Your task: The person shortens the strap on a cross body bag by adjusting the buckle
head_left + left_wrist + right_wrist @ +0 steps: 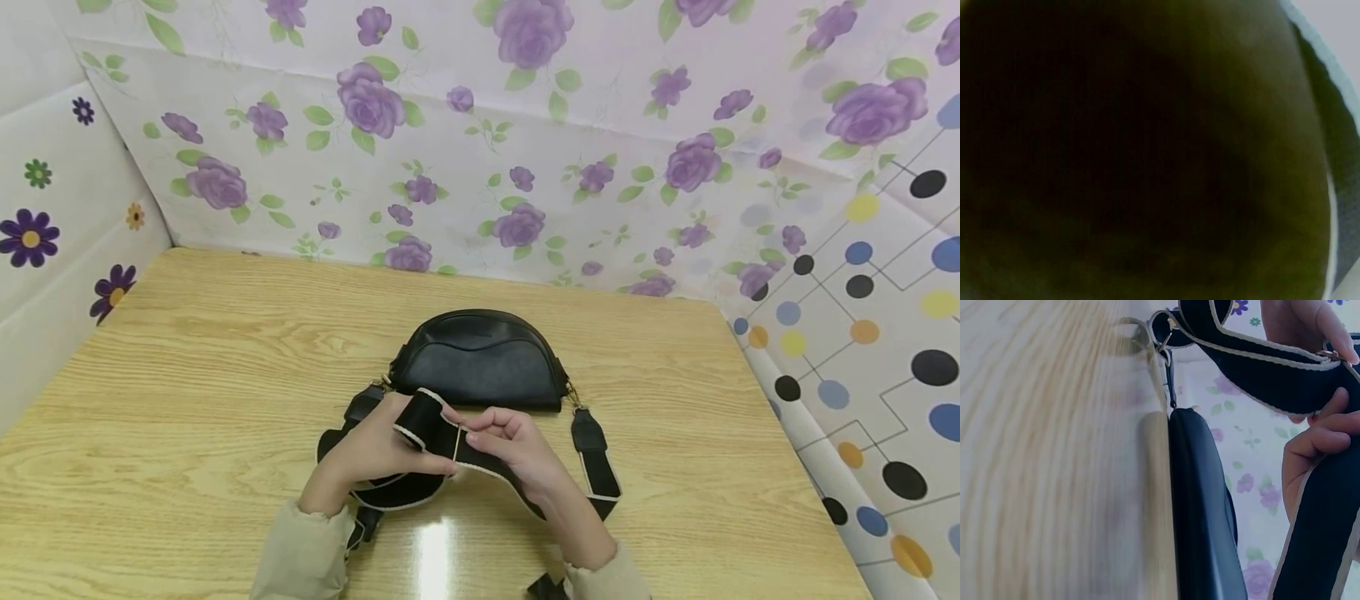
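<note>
Gripping a black strap [483, 460] with pale edging, the person has both hands close together over a wood-grain table [187, 400], just in front of a black bag [480, 367]. From where I stand, the left hand [375, 448] clasps one stretch of the strap, its thumb reaching to a thin metal slider [457, 442] that crosses the band; a loop of strap curls up above that hand. The right hand [521, 454] pinches the strap between thumb and forefinger just beside the slider, and the band slopes down past its palm. More of the strap lies gathered under and around the left hand. The half-moon bag rests on the table with its curved edge toward the back. At its right corner a metal clasp [574, 395] joins a black tab [588, 430], where the strap carries on toward the near side; another tab [365, 402] sits by the left corner. Pale, puffy sleeves [303, 550] cover the forearms. Behind the table rises a white sheet [450, 167] printed with purple roses, and a panel [862, 358] of coloured dots stands at the right.
</note>
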Demonstrator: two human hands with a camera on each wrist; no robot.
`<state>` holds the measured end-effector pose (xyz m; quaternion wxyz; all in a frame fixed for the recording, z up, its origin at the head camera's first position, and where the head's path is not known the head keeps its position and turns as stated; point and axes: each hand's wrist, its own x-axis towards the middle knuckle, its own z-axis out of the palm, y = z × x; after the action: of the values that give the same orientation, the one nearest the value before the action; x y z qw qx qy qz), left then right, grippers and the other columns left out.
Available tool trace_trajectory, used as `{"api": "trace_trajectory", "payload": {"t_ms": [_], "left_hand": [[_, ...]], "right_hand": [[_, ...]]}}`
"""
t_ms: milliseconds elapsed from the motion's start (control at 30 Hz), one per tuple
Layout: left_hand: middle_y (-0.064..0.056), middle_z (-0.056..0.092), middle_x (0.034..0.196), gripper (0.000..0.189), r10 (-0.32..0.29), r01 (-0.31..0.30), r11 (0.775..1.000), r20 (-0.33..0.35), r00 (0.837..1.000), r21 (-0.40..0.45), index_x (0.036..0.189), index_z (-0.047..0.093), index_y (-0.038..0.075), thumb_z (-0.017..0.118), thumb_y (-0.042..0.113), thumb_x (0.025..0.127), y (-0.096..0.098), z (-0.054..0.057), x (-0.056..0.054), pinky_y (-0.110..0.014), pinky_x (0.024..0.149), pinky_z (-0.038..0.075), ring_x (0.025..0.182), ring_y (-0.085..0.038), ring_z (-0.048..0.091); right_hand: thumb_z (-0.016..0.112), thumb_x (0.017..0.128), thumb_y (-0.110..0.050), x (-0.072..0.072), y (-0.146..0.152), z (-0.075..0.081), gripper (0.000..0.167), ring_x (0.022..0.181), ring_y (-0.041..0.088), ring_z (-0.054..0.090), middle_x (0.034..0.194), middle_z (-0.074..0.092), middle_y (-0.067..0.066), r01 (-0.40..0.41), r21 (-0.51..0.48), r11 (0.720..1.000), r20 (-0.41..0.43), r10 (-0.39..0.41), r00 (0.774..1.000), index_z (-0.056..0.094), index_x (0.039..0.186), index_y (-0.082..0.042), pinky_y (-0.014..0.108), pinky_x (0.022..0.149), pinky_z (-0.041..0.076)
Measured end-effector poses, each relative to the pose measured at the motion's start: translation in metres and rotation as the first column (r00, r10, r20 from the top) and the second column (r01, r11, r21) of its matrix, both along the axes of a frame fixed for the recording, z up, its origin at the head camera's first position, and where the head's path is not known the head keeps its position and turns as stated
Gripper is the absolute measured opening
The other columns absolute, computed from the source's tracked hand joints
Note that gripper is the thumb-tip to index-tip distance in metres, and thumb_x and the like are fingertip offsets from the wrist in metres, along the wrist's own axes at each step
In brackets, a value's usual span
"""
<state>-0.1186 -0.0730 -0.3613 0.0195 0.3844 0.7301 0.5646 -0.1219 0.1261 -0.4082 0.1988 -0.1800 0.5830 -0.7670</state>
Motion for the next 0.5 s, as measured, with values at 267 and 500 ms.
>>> {"api": "trace_trajectory", "payload": {"t_ms": [267,500], "left_hand": [[-0.002,0.064,0.091,0.037,-0.025,0.025,1.0,-0.038,0.999,0.015,0.099,0.063,0.004,0.079,0.008,0.066,-0.004,-0.021,-0.009,-0.028,0.072,0.047,0.082,-0.013,0.059],[0.0,0.063,0.092,0.036,-0.016,0.016,1.0,-0.024,1.0,-0.002,0.099,0.063,0.005,0.079,0.012,0.068,-0.005,-0.021,-0.009,-0.028,0.072,0.046,0.082,-0.013,0.058]], "right_hand": [[0.057,0.083,0.003,0.004,0.012,-0.002,0.021,0.081,0.009,0.06,0.086,0.066,-0.002,0.068,0.085,0.994,0.055,-0.073,0.996,0.066,0.087,-0.015,0.021,0.07,0.047],[0.056,0.082,0.006,0.004,0.014,-0.002,0.02,0.076,0.01,0.061,0.084,0.066,0.0,0.057,0.075,0.995,0.077,-0.063,0.995,0.065,0.086,-0.011,0.02,0.065,0.048]]}}
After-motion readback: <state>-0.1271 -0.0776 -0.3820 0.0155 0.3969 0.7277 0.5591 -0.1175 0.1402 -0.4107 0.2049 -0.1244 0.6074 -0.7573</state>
